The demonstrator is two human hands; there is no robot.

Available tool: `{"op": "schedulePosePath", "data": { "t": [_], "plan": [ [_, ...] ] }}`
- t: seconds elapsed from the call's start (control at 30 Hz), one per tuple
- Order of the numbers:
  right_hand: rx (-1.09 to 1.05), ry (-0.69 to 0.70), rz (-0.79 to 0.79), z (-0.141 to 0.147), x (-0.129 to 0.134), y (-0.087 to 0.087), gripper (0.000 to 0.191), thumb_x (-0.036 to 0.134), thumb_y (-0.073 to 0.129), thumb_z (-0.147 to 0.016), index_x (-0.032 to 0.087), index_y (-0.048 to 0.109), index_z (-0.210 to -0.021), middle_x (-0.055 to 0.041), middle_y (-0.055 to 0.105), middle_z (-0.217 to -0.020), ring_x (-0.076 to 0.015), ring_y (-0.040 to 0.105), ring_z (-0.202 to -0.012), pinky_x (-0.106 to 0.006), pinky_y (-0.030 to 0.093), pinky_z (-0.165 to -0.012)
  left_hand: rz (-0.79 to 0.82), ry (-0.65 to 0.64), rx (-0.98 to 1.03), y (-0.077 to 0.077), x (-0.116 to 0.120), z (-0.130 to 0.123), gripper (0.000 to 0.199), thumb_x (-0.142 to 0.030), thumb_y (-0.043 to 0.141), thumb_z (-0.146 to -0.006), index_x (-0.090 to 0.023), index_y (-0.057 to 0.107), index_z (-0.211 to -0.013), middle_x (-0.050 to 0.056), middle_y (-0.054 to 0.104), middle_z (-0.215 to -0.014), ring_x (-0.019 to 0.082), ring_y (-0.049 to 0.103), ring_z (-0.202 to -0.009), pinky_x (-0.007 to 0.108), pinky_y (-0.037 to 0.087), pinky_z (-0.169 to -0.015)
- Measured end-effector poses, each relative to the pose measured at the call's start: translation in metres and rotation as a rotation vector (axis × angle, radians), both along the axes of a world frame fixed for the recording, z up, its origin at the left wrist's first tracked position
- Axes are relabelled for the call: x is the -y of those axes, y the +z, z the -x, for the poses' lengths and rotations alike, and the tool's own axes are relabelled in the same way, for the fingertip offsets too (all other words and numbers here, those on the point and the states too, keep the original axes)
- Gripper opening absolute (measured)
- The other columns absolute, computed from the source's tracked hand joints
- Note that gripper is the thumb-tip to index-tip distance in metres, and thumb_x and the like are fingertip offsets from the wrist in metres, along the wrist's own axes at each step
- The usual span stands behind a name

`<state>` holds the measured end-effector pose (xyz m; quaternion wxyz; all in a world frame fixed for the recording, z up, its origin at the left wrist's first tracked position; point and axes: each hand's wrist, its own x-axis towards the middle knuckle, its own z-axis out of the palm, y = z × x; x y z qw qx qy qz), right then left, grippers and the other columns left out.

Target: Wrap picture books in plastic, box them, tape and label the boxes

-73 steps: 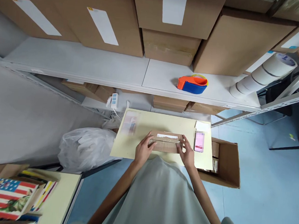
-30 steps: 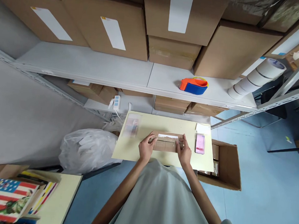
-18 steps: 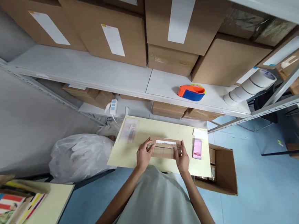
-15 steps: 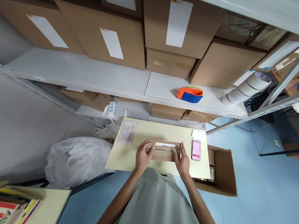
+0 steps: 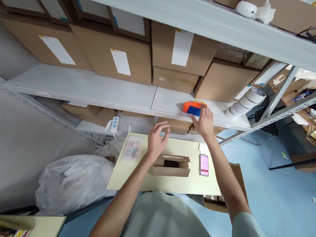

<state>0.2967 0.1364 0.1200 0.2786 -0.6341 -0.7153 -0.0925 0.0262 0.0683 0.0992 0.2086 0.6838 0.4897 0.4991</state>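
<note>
My right hand (image 5: 204,123) reaches to the shelf, thumb and fingers apart, at the right end of an orange and blue tape dispenser (image 5: 193,109). The fingers overlap its edge; whether they touch it is hard to tell. My left hand (image 5: 158,138) hovers over the back of the table, fingers loosely bent, thumb apart, holding nothing. Below it a small cardboard box (image 5: 170,171) lies on the cream table (image 5: 131,182), its top flaps standing up. Something dark (image 5: 171,163) shows inside. Right of the box lies a phone (image 5: 204,165) with its screen lit.
A stack of white tape rolls (image 5: 245,103) stands on the shelf (image 5: 108,89), before large cartons (image 5: 122,53). Left of the table sits a plastic bag (image 5: 73,181); a power strip (image 5: 115,124) lies behind. An open carton (image 5: 238,176) is on the right.
Both hands have left the box. The right went up and forward to the tape dispenser, the left rose above the table. The box's top flaps now stand open. The view has tilted up.
</note>
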Motion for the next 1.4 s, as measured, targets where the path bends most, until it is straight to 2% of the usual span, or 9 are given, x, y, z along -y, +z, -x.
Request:
{"op": "schedulePosePath", "data": {
  "t": [0.07,0.17,0.27,0.4,0.57,0.77,1.0,1.17,1.4],
  "plan": [
    [0.083,-0.057,0.136,-0.003,-0.032,0.006,0.063,0.054,0.064,-0.106,0.004,0.057,-0.144,-0.0300,0.068,-0.141,-0.0425,0.061,-0.136,-0.060,0.044,-0.119,-0.053,-0.007,0.026,0.015,-0.004,-0.004,0.016,-0.022,0.061,-0.105,-0.023,0.075,-0.112,0.007,0.079,-0.130,0.026,0.072,-0.127,0.049,0.054,-0.117],
    [0.189,-0.130,0.321,-0.004,-0.057,0.006,0.060,0.043,0.074,-0.101,0.002,0.056,-0.140,-0.0314,0.071,-0.136,-0.0415,0.064,-0.131,-0.054,0.044,-0.117,-0.086,-0.019,0.059,0.025,-0.001,-0.006,0.015,-0.020,0.062,-0.104,-0.023,0.076,-0.110,0.007,0.081,-0.125,0.025,0.074,-0.123,0.047,0.056,-0.114],
    [0.286,-0.174,0.401,-0.006,-0.059,0.007,0.056,0.038,0.070,-0.103,0.002,0.053,-0.143,-0.0321,0.071,-0.137,-0.0389,0.066,-0.130,-0.048,0.043,-0.115,-0.091,-0.033,0.082,0.022,0.008,-0.004,0.014,-0.019,0.063,-0.104,-0.023,0.076,-0.109,0.006,0.082,-0.122,0.024,0.075,-0.119,0.045,0.058,-0.110],
    [0.381,-0.216,0.475,-0.006,-0.048,0.014,0.060,0.044,0.063,-0.109,-0.001,0.048,-0.147,-0.0306,0.077,-0.124,-0.0371,0.072,-0.116,-0.044,0.046,-0.106,-0.071,-0.048,0.097,0.013,0.020,0.006,0.015,-0.017,0.063,-0.103,-0.023,0.075,-0.110,0.006,0.083,-0.120,0.023,0.076,-0.117,0.044,0.059,-0.109],
    [0.444,-0.175,0.481,0.013,-0.005,0.017,0.055,0.050,0.052,-0.114,0.004,0.046,-0.143,-0.0268,0.079,-0.111,-0.0374,0.075,-0.100,-0.039,0.051,-0.085,0.008,-0.065,0.084,0.001,0.035,0.036,0.018,-0.020,0.061,-0.105,-0.023,0.074,-0.116,0.007,0.083,-0.119,0.024,0.076,-0.117,0.044,0.059,-0.108],
    [0.441,0.027,0.311,0.053,0.082,0.015,0.049,0.061,0.046,-0.114,0.014,0.052,-0.127,-0.0195,0.079,-0.096,-0.0354,0.076,-0.090,-0.038,0.055,-0.074,0.111,-0.097,0.128,-0.009,0.057,0.076,0.022,-0.029,0.061,-0.106,-0.022,0.073,-0.124,0.009,0.081,-0.123,0.025,0.075,-0.119,0.043,0.060,-0.108],
    [0.376,0.252,0.166,0.093,0.162,0.035,0.046,0.064,0.054,-0.111,0.020,0.052,-0.120,-0.0098,0.074,-0.083,-0.0297,0.073,-0.074,-0.036,0.056,-0.063,0.070,-0.190,0.230,0.009,0.083,0.107,0.032,-0.031,0.067,-0.105,-0.023,0.069,-0.135,0.011,0.077,-0.134,0.025,0.073,-0.125,0.042,0.060,-0.108],
    [0.422,0.271,0.172,0.115,0.194,0.054,0.038,0.058,0.058,-0.112,0.021,0.052,-0.119,-0.0088,0.075,-0.085,-0.0266,0.071,-0.071,-0.035,0.056,-0.062,-0.137,-0.261,0.222,0.021,0.090,0.120,0.032,-0.029,0.077,-0.100,-0.026,0.071,-0.132,0.009,0.080,-0.125,0.025,0.075,-0.117,0.045,0.061,-0.103],
    [0.423,0.314,0.132,0.133,0.211,0.070,0.030,0.048,0.061,-0.112,0.021,0.053,-0.121,-0.0022,0.070,-0.074,-0.0248,0.070,-0.067,-0.034,0.056,-0.062,-0.237,-0.212,0.142,0.018,0.095,0.124,0.033,-0.034,0.087,-0.096,-0.030,0.075,-0.126,0.004,0.083,-0.110,0.022,0.076,-0.100,0.041,0.061,-0.091]
  ]
}}
